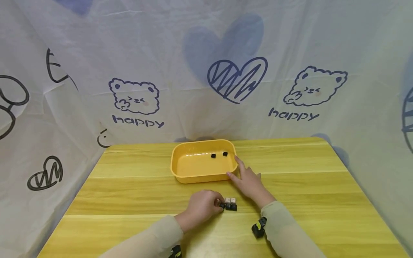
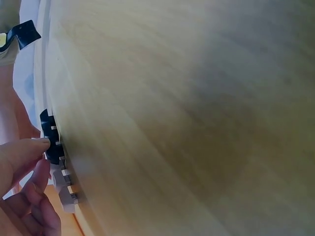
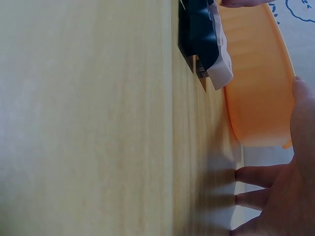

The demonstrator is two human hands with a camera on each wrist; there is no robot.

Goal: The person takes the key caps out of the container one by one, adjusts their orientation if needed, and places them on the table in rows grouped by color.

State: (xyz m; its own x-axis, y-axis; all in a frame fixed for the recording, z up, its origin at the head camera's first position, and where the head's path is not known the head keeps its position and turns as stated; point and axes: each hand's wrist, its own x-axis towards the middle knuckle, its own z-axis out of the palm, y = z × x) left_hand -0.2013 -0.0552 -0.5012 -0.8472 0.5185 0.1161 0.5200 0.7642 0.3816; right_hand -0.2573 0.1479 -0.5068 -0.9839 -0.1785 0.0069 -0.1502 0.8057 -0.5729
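Thumb and fingertips of my left hand (image 1: 204,206) pinch a black keycap (image 1: 222,205) at the left end of a small cluster. Beside it stand two more black keycaps (image 1: 231,207), with two white keycaps (image 1: 230,200) behind them. In the left wrist view the thumb presses against the black keycaps (image 2: 55,151); the white ones (image 2: 61,179) sit just beyond. My right hand (image 1: 250,181) rests at the right end of a yellow tray (image 1: 200,178), fingers spread, touching its rim and front corner. Its other fingers (image 3: 258,175) reach down to the table beside the tray.
Two black keycaps (image 1: 213,156) lie inside the tray, toward its back right. The wood-grain table (image 1: 129,186) ends just behind the tray, where a printed white cloth (image 1: 193,89) hangs. Black wrist straps (image 1: 258,229) are on both sleeves.
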